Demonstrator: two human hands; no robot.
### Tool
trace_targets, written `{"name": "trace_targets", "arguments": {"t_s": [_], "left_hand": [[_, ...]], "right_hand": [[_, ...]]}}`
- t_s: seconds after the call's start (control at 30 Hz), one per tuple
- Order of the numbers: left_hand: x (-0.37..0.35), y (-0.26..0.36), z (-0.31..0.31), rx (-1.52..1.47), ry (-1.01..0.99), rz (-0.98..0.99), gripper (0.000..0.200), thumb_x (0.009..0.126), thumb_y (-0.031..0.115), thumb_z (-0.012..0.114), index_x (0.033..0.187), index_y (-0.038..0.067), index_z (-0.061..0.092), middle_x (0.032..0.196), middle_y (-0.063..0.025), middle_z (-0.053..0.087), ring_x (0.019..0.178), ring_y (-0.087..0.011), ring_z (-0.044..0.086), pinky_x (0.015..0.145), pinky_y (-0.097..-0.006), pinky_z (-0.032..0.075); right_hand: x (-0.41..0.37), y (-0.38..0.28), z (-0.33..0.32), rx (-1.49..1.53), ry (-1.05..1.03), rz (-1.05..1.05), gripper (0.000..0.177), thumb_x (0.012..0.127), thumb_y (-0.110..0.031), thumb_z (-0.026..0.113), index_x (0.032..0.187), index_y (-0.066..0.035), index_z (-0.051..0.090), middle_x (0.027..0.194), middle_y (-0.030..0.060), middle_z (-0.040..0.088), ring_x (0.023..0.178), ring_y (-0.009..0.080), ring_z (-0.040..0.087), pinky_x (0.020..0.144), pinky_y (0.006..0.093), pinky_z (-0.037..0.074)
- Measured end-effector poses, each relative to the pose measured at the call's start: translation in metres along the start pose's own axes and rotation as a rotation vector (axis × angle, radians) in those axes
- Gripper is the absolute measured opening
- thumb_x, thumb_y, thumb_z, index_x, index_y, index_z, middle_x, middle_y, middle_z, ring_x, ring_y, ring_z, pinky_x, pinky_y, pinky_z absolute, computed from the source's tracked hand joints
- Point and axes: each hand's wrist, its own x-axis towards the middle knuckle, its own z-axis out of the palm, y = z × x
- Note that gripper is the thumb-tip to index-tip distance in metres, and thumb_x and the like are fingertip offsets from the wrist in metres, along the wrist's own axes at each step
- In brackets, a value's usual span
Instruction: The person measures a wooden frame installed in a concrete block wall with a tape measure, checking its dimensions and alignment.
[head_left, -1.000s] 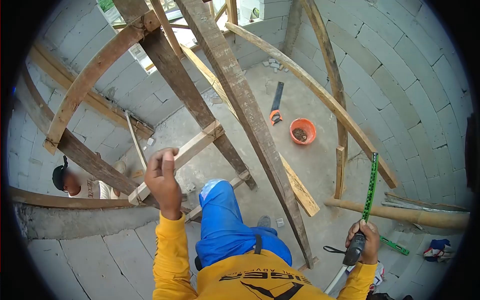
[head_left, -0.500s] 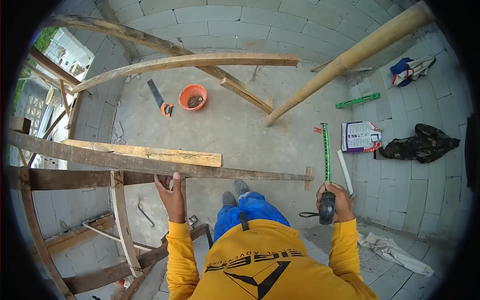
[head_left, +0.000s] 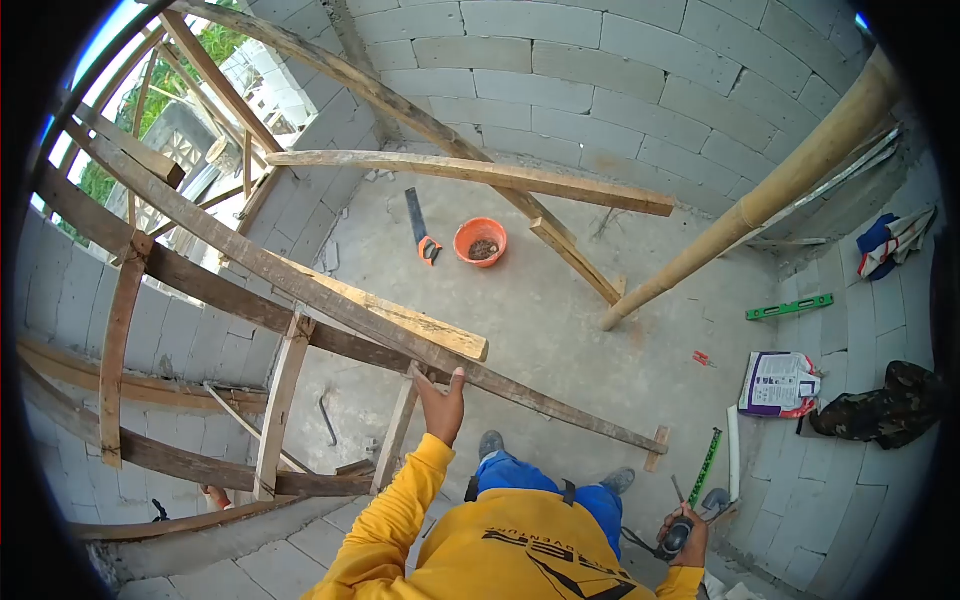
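Note:
My left hand [head_left: 440, 407] grips the long dark wooden beam [head_left: 330, 296] from below, its thumb up along the near edge. Right beside that hand, an upright wooden piece [head_left: 396, 430] meets the beam. A paler plank [head_left: 390, 316] lies along the beam's far side. In my right hand [head_left: 686, 540], low at the right, is a black tape measure [head_left: 676, 538]. Its green blade [head_left: 708, 462] is pulled partly out and points forward. A thin stick [head_left: 678, 489] pokes up by the fingers. The beam's right end rests over a short wood piece [head_left: 657, 449].
An orange bucket [head_left: 480, 242] and a handsaw [head_left: 420, 225] are on the concrete floor. A bamboo pole [head_left: 755, 210] slants at the right. Red pliers [head_left: 704, 359], a green level [head_left: 790, 307] and a bag [head_left: 778, 385] lie there too. Another person's hand [head_left: 214, 496] shows lower left.
The view has turned and shifted left, so the beam now slants down to the right. My right hand has lowered with the tape measure, whose blade tilts. My left hand stays at the beam.

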Motion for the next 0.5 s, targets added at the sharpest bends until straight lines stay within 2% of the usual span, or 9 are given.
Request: {"name": "trace_targets", "arguments": {"t_s": [0.1,0.13,0.2,0.27,0.37,0.43,0.5], "left_hand": [[-0.041,0.0,0.039,0.224,0.011,0.043,0.106,0.09,0.04,0.072,0.15,-0.018,0.007,0.158,-0.0379,0.011,0.151,-0.0453,0.012,0.123,-0.0435,0.014],[-0.05,-0.004,0.056,0.289,0.007,0.066,0.106,0.09,0.04,0.071,0.15,-0.019,0.006,0.158,-0.0388,0.008,0.151,-0.0461,0.008,0.123,-0.0436,0.011],[-0.066,-0.005,0.093,0.362,0.009,0.103,0.106,0.09,0.042,0.069,0.149,-0.021,0.008,0.158,-0.0415,-0.003,0.152,-0.0473,-0.001,0.124,-0.0445,0.007],[-0.059,-0.025,0.117,0.48,0.067,0.07,0.104,0.09,0.044,0.067,0.148,-0.022,0.012,0.156,-0.0435,-0.007,0.152,-0.0479,-0.002,0.124,-0.0452,0.006],[-0.045,-0.018,0.126,0.714,0.071,-0.133,0.105,0.088,0.049,0.067,0.151,-0.017,0.016,0.161,-0.035,-0.012,0.153,-0.0428,-0.002,0.123,-0.0444,0.014],[-0.053,0.012,0.133,0.886,0.019,-0.291,0.106,0.087,0.051,0.068,0.154,-0.012,0.016,0.163,-0.029,-0.015,0.154,-0.0396,-0.001,0.123,-0.0438,0.019],[-0.056,0.016,0.131,0.941,-0.009,-0.344,0.108,0.085,0.052,0.07,0.156,-0.008,0.015,0.164,-0.0237,-0.018,0.155,-0.036,0.0,0.121,-0.0447,0.023]], "right_hand": [[0.034,-0.011,-0.063,0.106,-0.006,0.077,0.026,0.097,-0.031,0.056,0.084,-0.008,0.057,0.065,0.01,0.059,0.048,0.0233,0.056,0.045,0.0356,0.047],[0.048,-0.017,-0.089,0.077,-0.061,0.049,0.031,0.096,-0.034,0.057,0.083,-0.006,0.057,0.068,0.0111,0.06,0.051,0.0275,0.059,0.048,0.0394,0.05],[0.071,-0.033,-0.134,0.025,-0.053,0.067,0.032,0.096,-0.035,0.056,0.083,-0.006,0.057,0.068,0.011,0.06,0.052,0.0273,0.059,0.048,0.0394,0.05],[0.085,-0.06,-0.18,-0.086,0.019,0.119,0.035,0.098,-0.033,0.055,0.083,-0.002,0.06,0.07,0.0113,0.062,0.053,0.0241,0.059,0.05,0.0366,0.05],[0.083,-0.099,-0.258,-0.164,0.054,0.146,0.041,0.101,-0.032,0.055,0.076,0.0,0.062,0.06,0.0077,0.059,0.046,0.0177,0.047,0.043,0.0319,0.04],[0.09,-0.132,-0.33,-0.027,0.055,0.199,0.039,0.101,-0.032,0.055,0.077,-0.001,0.062,0.06,0.0075,0.059,0.046,0.0177,0.047,0.043,0.0319,0.04],[0.085,-0.155,-0.355,0.05,0.1,0.209,0.038,0.1,-0.031,0.056,0.078,-0.002,0.063,0.061,0.0075,0.059,0.047,0.0179,0.049,0.044,0.0321,0.041]]}}
